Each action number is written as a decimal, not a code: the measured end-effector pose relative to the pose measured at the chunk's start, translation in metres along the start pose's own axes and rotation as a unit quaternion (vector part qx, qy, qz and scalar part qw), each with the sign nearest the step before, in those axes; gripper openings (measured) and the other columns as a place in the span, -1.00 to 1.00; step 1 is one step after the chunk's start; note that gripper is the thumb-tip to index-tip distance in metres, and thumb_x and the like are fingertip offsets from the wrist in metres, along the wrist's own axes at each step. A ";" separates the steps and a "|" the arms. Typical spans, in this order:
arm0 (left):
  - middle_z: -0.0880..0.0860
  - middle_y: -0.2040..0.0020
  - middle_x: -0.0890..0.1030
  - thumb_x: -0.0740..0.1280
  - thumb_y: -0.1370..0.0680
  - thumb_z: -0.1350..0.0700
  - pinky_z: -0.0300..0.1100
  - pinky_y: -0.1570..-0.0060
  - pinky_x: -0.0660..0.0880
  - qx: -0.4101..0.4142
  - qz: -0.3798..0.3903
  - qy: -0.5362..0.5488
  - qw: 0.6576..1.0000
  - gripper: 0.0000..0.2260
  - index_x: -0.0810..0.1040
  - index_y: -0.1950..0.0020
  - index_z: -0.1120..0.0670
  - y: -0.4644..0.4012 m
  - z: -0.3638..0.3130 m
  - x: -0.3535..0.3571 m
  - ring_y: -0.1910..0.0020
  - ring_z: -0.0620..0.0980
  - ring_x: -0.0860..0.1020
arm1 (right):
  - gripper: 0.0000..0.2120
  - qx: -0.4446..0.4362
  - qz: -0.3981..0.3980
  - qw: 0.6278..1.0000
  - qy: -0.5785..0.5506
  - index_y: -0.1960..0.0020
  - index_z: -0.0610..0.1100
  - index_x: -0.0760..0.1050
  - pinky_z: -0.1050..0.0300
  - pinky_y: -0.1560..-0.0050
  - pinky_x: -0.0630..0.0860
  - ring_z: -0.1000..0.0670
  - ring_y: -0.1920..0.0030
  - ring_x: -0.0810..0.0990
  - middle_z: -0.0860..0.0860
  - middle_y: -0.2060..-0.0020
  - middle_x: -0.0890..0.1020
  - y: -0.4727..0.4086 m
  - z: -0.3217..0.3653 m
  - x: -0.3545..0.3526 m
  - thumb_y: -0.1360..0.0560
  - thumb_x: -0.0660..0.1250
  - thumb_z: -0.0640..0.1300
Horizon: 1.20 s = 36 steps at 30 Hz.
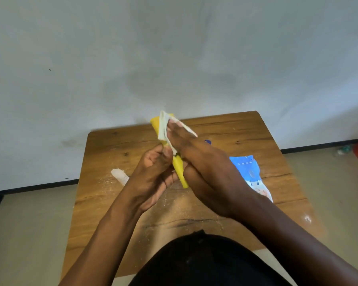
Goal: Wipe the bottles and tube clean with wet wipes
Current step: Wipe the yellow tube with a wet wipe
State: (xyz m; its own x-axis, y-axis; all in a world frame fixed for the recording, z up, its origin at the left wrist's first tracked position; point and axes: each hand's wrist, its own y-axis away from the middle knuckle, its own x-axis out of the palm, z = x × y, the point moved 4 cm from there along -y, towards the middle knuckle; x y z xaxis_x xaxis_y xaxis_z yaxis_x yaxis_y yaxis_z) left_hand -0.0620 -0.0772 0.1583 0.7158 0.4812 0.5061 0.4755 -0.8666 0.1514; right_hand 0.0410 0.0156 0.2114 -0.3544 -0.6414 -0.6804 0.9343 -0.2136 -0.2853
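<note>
Black garment (194, 263) | left hand (153, 174) grips tube (179, 170) (tilted) | flat right hand (205, 162) presses wipe (163, 126) on it

a single head-worn camera looks forward and down from close above the table (246, 131), facing the wall (174, 48).

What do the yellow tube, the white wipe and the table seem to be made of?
The yellow tube: probably plastic, smooth with a dull sheen and even colour. The white wipe: likely thin nonwoven fabric; it drapes limp and creased. The table: wood or wood-look laminate, matte, showing brown grain lines and dark knots.
</note>
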 end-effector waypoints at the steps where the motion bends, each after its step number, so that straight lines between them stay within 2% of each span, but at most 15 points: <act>1: 0.02 0.08 0.74 0.41 -0.48 0.00 -0.16 0.07 0.66 -0.001 0.000 -0.023 1.000 -0.85 0.76 0.09 0.00 0.000 0.002 0.002 0.09 -0.08 0.72 | -0.35 0.009 -0.004 1.000 0.003 -0.65 -0.18 0.22 0.11 -0.65 0.15 0.06 -0.67 0.14 -0.06 -0.66 0.22 -0.006 -0.001 -0.005 -0.55 0.15 -0.31; 2: -0.02 0.16 0.73 0.36 -0.47 0.01 -0.20 0.13 0.66 -0.001 -0.009 -0.034 0.999 -0.84 0.75 0.18 -0.03 0.000 0.002 0.002 0.16 -0.12 0.71 | -0.35 0.012 -0.005 1.000 0.009 -0.65 -0.17 0.22 0.13 -0.64 0.15 0.06 -0.67 0.14 -0.05 -0.66 0.21 -0.010 -0.001 -0.008 -0.55 0.14 -0.30; 3: -0.02 0.17 0.73 0.39 -0.45 -0.01 -0.20 0.14 0.66 0.005 -0.012 -0.033 0.999 -0.86 0.74 0.18 -0.03 -0.001 0.001 -0.001 0.17 -0.12 0.71 | -0.35 0.010 -0.002 1.000 0.017 -0.65 -0.16 0.21 0.12 -0.64 0.18 0.06 -0.67 0.15 -0.05 -0.66 0.21 -0.012 -0.002 -0.009 -0.55 0.13 -0.29; 4: 0.01 0.11 0.74 0.47 -0.43 -0.04 -0.17 0.10 0.67 0.010 -0.014 -0.020 1.000 -0.84 0.74 0.10 0.01 -0.003 -0.004 -0.001 0.12 -0.09 0.72 | -0.34 0.005 0.002 1.000 0.025 -0.66 -0.15 0.21 0.11 -0.63 0.20 0.06 -0.66 0.16 -0.04 -0.67 0.21 -0.011 -0.003 -0.008 -0.55 0.12 -0.28; 7: 0.18 -0.24 0.68 0.62 -0.38 -0.07 -0.07 -0.08 0.66 0.037 -0.037 0.046 0.998 -0.41 0.62 -0.32 0.16 -0.009 -0.016 -0.015 -0.16 0.05 0.69 | -0.32 -0.002 0.028 0.999 0.027 -0.66 -0.12 0.20 0.03 -0.62 0.23 0.09 -0.67 0.13 0.00 -0.67 0.20 0.007 -0.005 0.004 -0.54 0.12 -0.28; 10: 0.24 -0.36 0.60 0.59 -0.40 -0.10 0.02 -0.21 0.62 0.041 -0.046 0.060 0.996 -0.30 0.53 -0.46 0.18 -0.005 -0.019 -0.022 -0.28 0.13 0.64 | -0.34 -0.009 0.023 0.999 -0.036 -0.64 -0.12 0.27 -0.12 -0.56 0.37 0.09 -0.65 0.19 0.02 -0.64 0.27 0.031 -0.008 0.008 -0.55 0.19 -0.36; 12: 0.20 -0.35 0.61 0.53 -0.48 -0.03 0.04 -0.22 0.62 0.035 -0.039 0.037 0.998 -0.37 0.49 -0.47 0.21 -0.001 -0.013 -0.017 -0.25 0.11 0.64 | -0.42 -0.018 -0.009 0.997 -0.072 -0.59 -0.15 0.35 -0.20 -0.47 0.46 0.06 -0.61 0.32 0.01 -0.61 0.35 0.037 -0.008 0.006 -0.59 0.23 -0.39; 15: 0.13 -0.20 0.69 0.41 -0.54 0.07 -0.06 -0.06 0.65 0.027 -0.030 -0.021 0.999 -0.57 0.56 -0.39 0.20 0.002 0.000 -0.004 -0.12 0.03 0.69 | -0.50 -0.021 -0.064 0.995 -0.067 -0.58 -0.16 0.38 -0.18 -0.51 0.41 0.06 -0.60 0.34 -0.01 -0.60 0.36 0.028 -0.005 0.002 -0.65 0.23 -0.38; 18: 0.15 -0.14 0.71 0.56 -0.44 -0.06 -0.05 -0.06 0.63 0.035 0.003 -0.076 0.996 -0.48 0.61 -0.28 0.21 0.004 0.004 0.008 -0.11 0.07 0.69 | -0.47 -0.040 -0.105 0.992 -0.051 -0.57 -0.23 0.37 -0.06 -0.57 0.35 -0.01 -0.63 0.28 -0.09 -0.60 0.35 0.014 0.000 -0.008 -0.62 0.25 -0.46; 21: 0.15 -0.18 0.71 0.59 -0.42 -0.06 -0.09 -0.10 0.61 0.045 -0.003 -0.138 0.989 -0.43 0.58 -0.31 0.22 0.004 0.000 0.010 -0.19 0.09 0.68 | -0.56 -0.062 -0.142 0.986 -0.055 -0.50 -0.24 0.46 -0.09 -0.54 0.40 -0.03 -0.60 0.34 -0.10 -0.53 0.45 0.006 0.003 -0.025 -0.63 0.29 -0.40; 25: 0.00 -0.17 0.73 0.55 -0.45 0.13 -0.21 -0.09 0.61 0.098 -0.009 -0.249 0.964 -0.61 0.63 -0.26 0.03 0.004 -0.021 0.011 -0.20 -0.03 0.68 | -0.67 -0.036 -0.145 0.986 -0.077 -0.40 -0.17 0.58 0.07 -0.48 0.47 0.11 -0.50 0.47 -0.02 -0.42 0.58 0.002 -0.002 -0.046 -0.65 0.35 -0.23; 28: -0.14 -0.18 0.71 0.55 -0.42 -0.01 -0.24 -0.07 0.63 0.147 -0.028 -0.328 0.933 -0.63 0.66 -0.20 -0.29 0.004 -0.036 0.013 -0.19 -0.08 0.68 | -0.62 0.001 -0.095 0.994 -0.061 -0.48 -0.04 0.50 0.27 -0.48 0.39 0.27 -0.53 0.36 0.10 -0.50 0.48 -0.001 -0.007 -0.054 -0.67 0.32 -0.07; 30: -0.22 -0.17 0.69 0.53 -0.41 -0.11 -0.19 -0.06 0.65 0.161 -0.039 -0.364 0.916 -0.65 0.63 -0.13 -0.44 0.004 -0.040 0.013 -0.19 -0.12 0.67 | -0.57 -0.003 -0.076 0.997 -0.029 -0.52 -0.03 0.46 0.32 -0.48 0.35 0.30 -0.55 0.29 0.12 -0.54 0.42 -0.001 -0.005 -0.053 -0.67 0.32 -0.02; 32: -0.25 -0.20 0.68 0.55 -0.42 -0.13 -0.23 -0.13 0.63 0.179 -0.055 -0.398 0.898 -0.62 0.61 -0.18 -0.43 0.004 -0.041 0.011 -0.21 -0.16 0.65 | -0.56 -0.028 -0.097 0.995 0.021 -0.51 -0.09 0.46 0.31 -0.47 0.39 0.23 -0.55 0.32 0.06 -0.53 0.44 0.001 -0.001 -0.051 -0.66 0.32 -0.04; 36: -0.23 -0.28 0.65 0.56 -0.44 -0.08 -0.34 -0.22 0.54 0.203 -0.056 -0.429 0.878 -0.53 0.59 -0.34 -0.18 0.003 -0.037 0.008 -0.28 -0.17 0.61 | -0.68 -0.085 -0.192 0.974 0.085 -0.34 -0.22 0.62 0.13 -0.39 0.54 0.03 -0.44 0.56 -0.07 -0.36 0.62 0.007 0.005 -0.048 -0.59 0.43 -0.20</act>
State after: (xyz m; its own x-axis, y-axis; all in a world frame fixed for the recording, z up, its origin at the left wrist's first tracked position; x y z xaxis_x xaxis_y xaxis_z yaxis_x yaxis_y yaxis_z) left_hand -0.0735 -0.0805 0.1946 0.6916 0.6343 -0.3454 0.5860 -0.7724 -0.2449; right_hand 0.0653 0.0416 0.2455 -0.6909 -0.4048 -0.5990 0.7171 -0.2792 -0.6385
